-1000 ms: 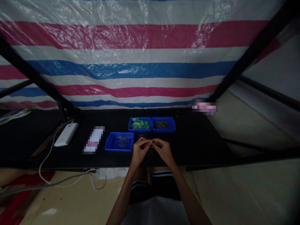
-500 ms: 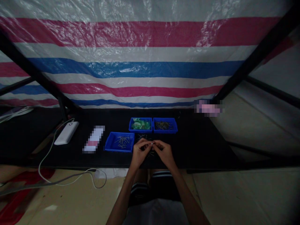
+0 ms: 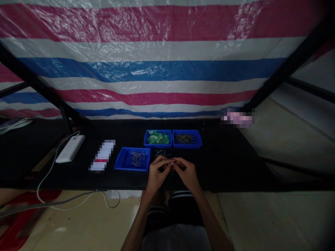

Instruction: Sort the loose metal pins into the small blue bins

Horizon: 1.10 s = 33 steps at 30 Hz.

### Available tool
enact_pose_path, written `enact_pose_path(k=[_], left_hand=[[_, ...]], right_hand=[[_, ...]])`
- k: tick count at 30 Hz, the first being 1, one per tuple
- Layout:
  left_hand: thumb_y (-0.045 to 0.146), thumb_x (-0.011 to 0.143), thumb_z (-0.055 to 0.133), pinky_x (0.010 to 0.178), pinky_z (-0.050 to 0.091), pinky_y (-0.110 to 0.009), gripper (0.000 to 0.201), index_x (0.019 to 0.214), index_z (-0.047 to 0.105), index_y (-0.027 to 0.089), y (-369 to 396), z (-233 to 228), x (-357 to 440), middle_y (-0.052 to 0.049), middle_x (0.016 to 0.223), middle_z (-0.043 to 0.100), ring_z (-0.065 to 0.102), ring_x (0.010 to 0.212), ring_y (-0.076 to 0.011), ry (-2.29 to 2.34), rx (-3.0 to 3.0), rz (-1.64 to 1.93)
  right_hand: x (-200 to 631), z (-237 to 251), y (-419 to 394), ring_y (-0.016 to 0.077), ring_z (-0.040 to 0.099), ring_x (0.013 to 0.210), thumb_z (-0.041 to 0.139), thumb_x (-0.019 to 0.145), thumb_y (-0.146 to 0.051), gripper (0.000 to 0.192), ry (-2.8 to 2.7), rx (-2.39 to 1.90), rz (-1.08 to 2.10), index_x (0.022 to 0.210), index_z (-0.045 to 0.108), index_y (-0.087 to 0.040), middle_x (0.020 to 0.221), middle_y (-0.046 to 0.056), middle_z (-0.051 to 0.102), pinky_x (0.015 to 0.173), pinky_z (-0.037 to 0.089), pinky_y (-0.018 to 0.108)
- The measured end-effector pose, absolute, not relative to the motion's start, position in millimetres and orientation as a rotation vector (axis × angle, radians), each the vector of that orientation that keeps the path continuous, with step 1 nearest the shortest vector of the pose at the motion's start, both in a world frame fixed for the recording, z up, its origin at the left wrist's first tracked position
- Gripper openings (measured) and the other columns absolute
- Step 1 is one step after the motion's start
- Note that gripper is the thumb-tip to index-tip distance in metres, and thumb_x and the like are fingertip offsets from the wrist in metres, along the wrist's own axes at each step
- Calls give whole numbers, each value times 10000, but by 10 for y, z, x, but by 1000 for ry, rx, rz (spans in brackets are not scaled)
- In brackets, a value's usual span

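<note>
Black tabletop (image 3: 222, 164) | left hand (image 3: 156, 173) and right hand (image 3: 187, 173) fingertips together, pinching small pale part (image 3: 172, 162) | loose pins (image 3: 160, 153) just beyond | blue tray (image 3: 133, 159) near left.

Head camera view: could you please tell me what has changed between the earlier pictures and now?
Very little. The left hand and right hand remain together above the black table, pinching a small pale part between their fingers; they sit slightly lower in the picture, mostly because the camera tilted. Nothing was picked up or let go. The three blue trays, the loose pins and the white power bank stayed put.
</note>
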<state>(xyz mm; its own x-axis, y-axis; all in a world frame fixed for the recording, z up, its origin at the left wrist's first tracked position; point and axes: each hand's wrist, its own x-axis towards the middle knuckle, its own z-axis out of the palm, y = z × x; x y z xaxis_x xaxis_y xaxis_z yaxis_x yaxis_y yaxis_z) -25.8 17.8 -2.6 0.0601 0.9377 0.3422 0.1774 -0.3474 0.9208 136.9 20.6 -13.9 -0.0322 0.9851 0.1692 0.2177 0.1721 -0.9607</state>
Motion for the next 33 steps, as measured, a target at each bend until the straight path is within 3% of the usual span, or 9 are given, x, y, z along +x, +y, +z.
enact_pose_path(k=[10, 33], left_hand=[[284, 946, 702, 634, 498, -241, 172, 1048, 826, 225, 153, 13, -243, -56, 889, 682, 624, 726, -143, 1160, 1631, 1352], [286, 951, 697, 672, 506, -262, 168, 1043, 822, 224, 137, 6, -250, -68, 917, 698, 644, 794, -169, 1165, 1611, 1362]], right_hand=[[1374, -111, 210, 158, 653, 628, 670, 889, -295, 189, -1491, -1236, 971, 1006, 780, -194, 730, 10, 733, 610, 514, 248], [1368, -92, 187, 186, 708, 722, 662, 913, -293, 217, -1524, -1245, 929, 1071, 785, -210, 874, 44, 791, 675, 554, 276]])
